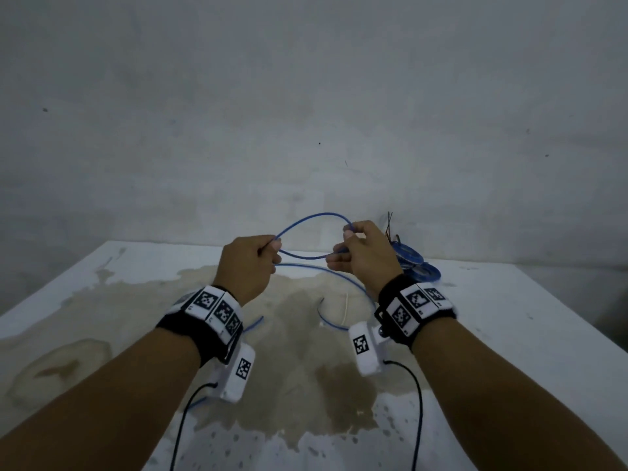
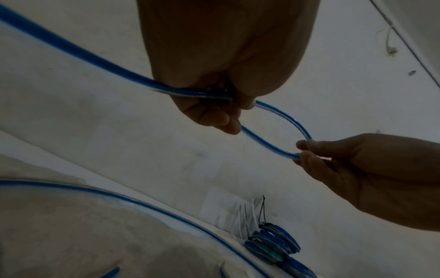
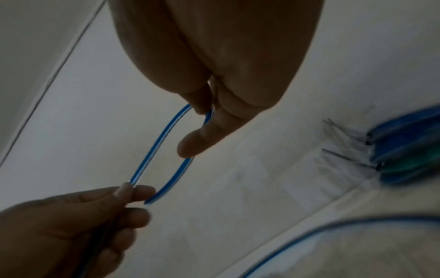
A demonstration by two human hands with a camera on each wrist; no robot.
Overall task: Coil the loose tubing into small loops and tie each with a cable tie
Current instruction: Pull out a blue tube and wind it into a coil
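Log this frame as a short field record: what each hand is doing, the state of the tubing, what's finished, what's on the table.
left hand: pinches blue tubing at one end of a loop
right hand: pinches the loop's other end
loop: one, held in the air above the table, not tied
slack: remaining tubing trails onto the table in a wide curve
finished coils: blue pile at the far right of the table, cable-tie tails sticking up
loose cable tie: white, on the table between the wrists
surface: white table with a large brown stain

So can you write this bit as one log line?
step: forming loop | left hand: pinches blue tubing | right hand: pinches tubing | tied coils: on table
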